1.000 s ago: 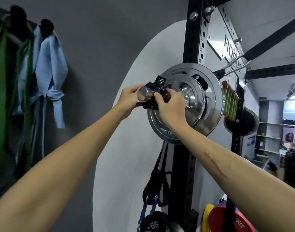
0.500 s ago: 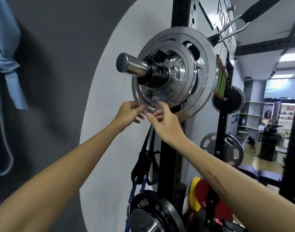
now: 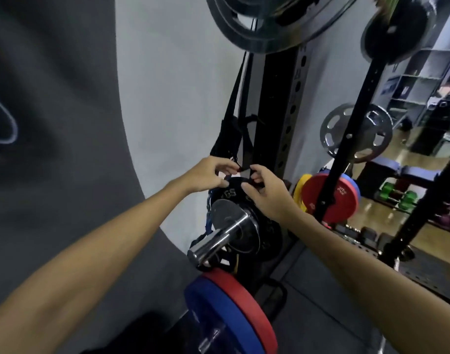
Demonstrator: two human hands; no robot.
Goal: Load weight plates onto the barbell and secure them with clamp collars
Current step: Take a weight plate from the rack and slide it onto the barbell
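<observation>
My left hand (image 3: 206, 176) and my right hand (image 3: 267, 194) meet at the top rim of a black weight plate (image 3: 230, 194). The plate sits low on the rack, on a chrome storage peg (image 3: 213, 242). Both thumbs lie on its front face and the fingers curl over its top edge, close to the end of a hanging black strap (image 3: 234, 129). The silver plates (image 3: 264, 39) loaded on the barbell show only as their lower edge at the top of the view. The barbell sleeve and the clamp collar are out of view.
The black rack upright (image 3: 277, 123) stands just behind the hands. Red and blue bumper plates (image 3: 231, 310) lean below the peg. Another red plate (image 3: 331, 198) and a silver plate (image 3: 356, 135) hang on the rack to the right. Green dumbbells (image 3: 397, 195) lie on the floor beyond.
Both hands left the collar on the barbell sleeve and dropped down to the black plate on the storage peg. The view tilted down with them.
</observation>
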